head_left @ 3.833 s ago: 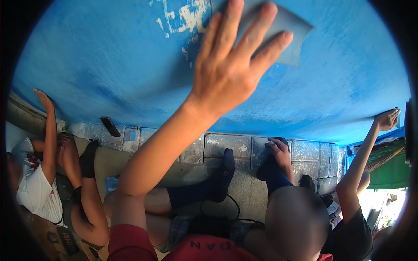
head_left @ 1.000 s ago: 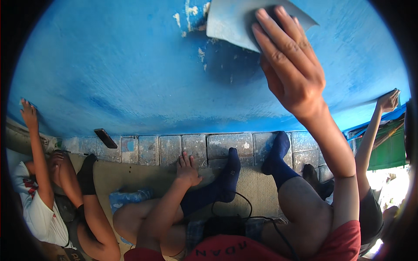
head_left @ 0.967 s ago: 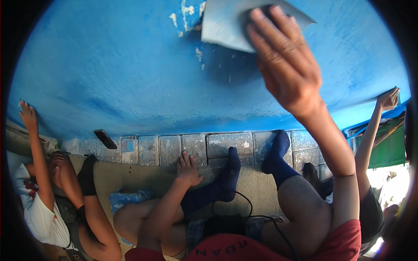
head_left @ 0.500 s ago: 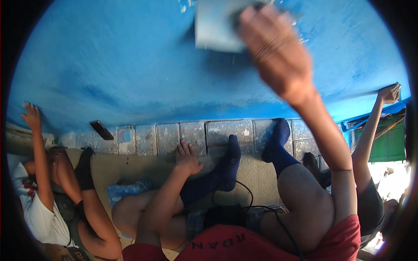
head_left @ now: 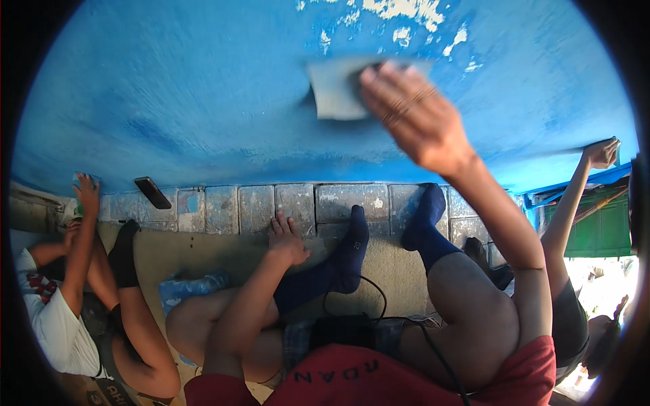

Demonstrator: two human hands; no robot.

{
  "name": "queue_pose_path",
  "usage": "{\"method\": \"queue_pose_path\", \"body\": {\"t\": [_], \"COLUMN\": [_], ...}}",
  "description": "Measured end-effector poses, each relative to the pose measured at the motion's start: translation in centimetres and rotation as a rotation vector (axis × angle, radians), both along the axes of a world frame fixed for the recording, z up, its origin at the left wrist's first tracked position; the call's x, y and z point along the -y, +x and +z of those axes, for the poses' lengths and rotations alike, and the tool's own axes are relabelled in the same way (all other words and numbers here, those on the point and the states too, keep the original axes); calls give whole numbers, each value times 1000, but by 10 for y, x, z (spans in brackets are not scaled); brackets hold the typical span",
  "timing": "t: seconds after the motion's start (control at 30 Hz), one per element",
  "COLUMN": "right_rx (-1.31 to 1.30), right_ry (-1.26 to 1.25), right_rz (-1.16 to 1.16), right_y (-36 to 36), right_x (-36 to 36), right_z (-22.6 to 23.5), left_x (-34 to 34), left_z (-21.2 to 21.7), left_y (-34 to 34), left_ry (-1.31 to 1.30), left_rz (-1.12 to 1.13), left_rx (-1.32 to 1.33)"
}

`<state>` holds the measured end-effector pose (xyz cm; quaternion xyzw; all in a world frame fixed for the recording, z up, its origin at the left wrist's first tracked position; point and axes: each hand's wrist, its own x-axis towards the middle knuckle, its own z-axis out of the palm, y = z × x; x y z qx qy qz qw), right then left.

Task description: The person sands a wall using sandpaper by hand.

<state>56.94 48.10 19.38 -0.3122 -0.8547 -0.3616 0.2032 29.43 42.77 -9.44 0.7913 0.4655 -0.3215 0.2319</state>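
Observation:
My right hand (head_left: 416,120) presses a grey sheet of sandpaper (head_left: 336,86) flat against the blue wall (head_left: 223,95). Its fingers lie over the sheet's right part, slightly smeared by motion, while the left part sticks out past them. Just above the sheet, white patches (head_left: 406,10) show through the blue paint. My left hand (head_left: 288,242) rests with spread fingers where the tan floor (head_left: 399,284) meets a row of grey paving blocks (head_left: 349,197). Nothing is in it.
A dark phone (head_left: 153,193) leans near the wall's foot at left. Co-workers' hands touch the wall on the left (head_left: 87,193) and right (head_left: 601,153). A blue patterned bundle (head_left: 189,289) lies beside my left leg. A black cable (head_left: 386,298) loops between my legs.
My right hand has moved down the wall with the sandpaper, uncovering more white patches above. The left co-worker's hand has shifted right and lower. My left hand stays on the floor.

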Motion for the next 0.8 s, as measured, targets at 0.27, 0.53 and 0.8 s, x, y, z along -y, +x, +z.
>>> {"method": "queue_pose_path", "body": {"t": [0.27,0.53,0.8], "right_rx": [-25,-256,-298], "right_ry": [77,231,201], "right_rz": [-72,-56,-37], "right_y": [7,-4,-24], "right_x": [3,-2,-7], "right_z": [19,48,62], "left_x": [1,6,3], "left_z": [7,8,-3], "left_y": [3,0,0], "left_ry": [-40,15,352], "left_rz": [9,1,47], "left_rx": [-49,-49,375]}}
